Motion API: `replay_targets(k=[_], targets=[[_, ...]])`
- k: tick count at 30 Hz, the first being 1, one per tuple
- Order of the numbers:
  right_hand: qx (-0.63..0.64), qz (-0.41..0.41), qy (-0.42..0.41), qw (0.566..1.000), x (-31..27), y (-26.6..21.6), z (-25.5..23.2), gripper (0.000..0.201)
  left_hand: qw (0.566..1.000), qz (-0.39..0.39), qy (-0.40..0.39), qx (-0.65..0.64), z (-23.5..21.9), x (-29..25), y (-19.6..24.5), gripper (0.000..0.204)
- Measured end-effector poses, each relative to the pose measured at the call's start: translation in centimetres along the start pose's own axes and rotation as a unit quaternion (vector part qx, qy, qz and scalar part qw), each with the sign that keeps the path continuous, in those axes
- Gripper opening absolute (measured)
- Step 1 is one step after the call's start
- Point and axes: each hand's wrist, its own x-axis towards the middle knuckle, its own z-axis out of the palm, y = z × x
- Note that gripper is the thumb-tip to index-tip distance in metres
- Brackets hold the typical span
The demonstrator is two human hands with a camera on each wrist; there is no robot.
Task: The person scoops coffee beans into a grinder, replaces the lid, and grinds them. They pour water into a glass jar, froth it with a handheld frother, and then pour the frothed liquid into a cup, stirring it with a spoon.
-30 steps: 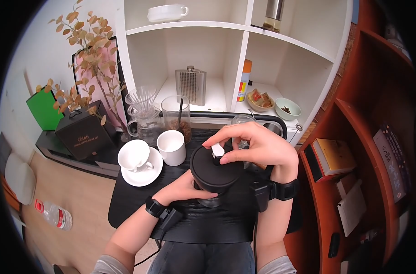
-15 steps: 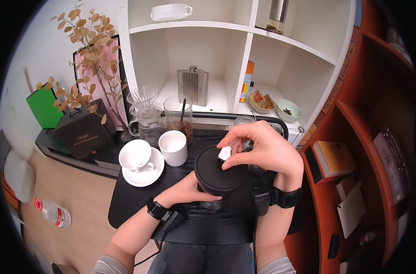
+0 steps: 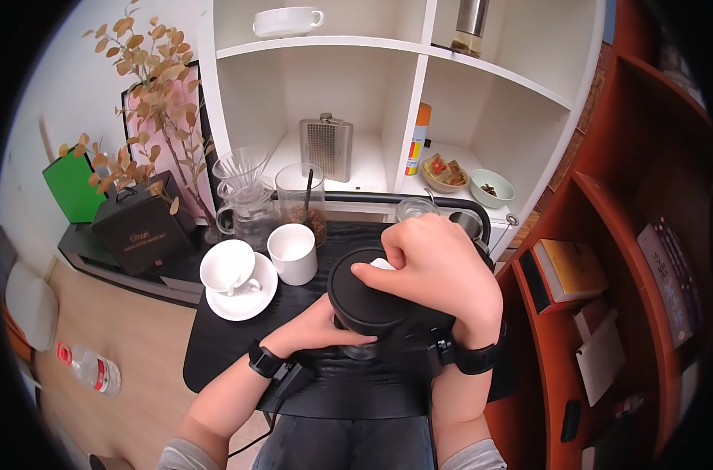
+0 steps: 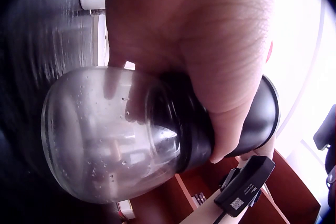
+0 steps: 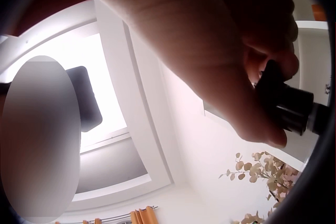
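A hand coffee grinder with a wide black top (image 3: pixel 362 301) and a clear glass jar (image 4: pixel 100 134) stands upright on the black table (image 3: pixel 239 356). My left hand (image 3: pixel 305 327) grips its narrow black waist, thumb on the near side. Water droplets dot the glass in the left wrist view. Over the top, my right hand (image 3: pixel 442 266) pinches a small knob (image 3: pixel 383 265) between thumb and curled fingers. White shows on this knob in the head view, though the hand covers most of it. Black parts of the knob (image 5: pixel 291 109) appear in the right wrist view.
Left of the grinder stand a white mug (image 3: pixel 293 254) and a white cup (image 3: pixel 228 268) on a saucer (image 3: pixel 243 307). Behind are a glass jar of coffee beans (image 3: pixel 315 223) and a glass dripper pot (image 3: pixel 250 211). A black rail (image 3: pixel 356 197) runs along the back edge.
My right hand has turned at the wrist, its back now covering more of the knob. The grinder shifted slightly right, then back left in view. My left hand keeps its grip.
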Motion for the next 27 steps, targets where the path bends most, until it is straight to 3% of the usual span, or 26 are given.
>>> replay_targets(k=[2,6,8,10,16,27], targets=[[-0.017,0.056,-0.078,0.995,0.1,-0.6,-0.8,0.044,1.0,-0.01,0.001,-0.017,0.0,-0.1,0.0,0.071],[0.013,0.038,-0.103,0.994,0.1,0.5,-1.0,0.046,1.0,0.009,0.007,0.019,0.0,-0.1,-0.2,0.072],[0.076,0.017,-0.153,0.985,0.0,1.1,-1.6,0.048,1.0,0.012,0.01,0.01,0.0,0.0,-0.2,0.071],[0.117,0.031,-0.165,0.979,-0.4,1.9,-2.0,0.041,1.0,0.012,-0.008,0.002,-0.1,0.0,-0.3,0.069],[0.25,-0.036,-0.203,0.946,-0.6,3.2,-2.5,0.033,1.0,0.022,-0.007,0.016,-0.1,0.1,-0.1,0.068],[0.34,-0.09,-0.275,0.894,0.3,5.1,-1.3,0.043,1.0,0.012,-0.018,0.001,-0.2,0.0,-0.1,0.067]])
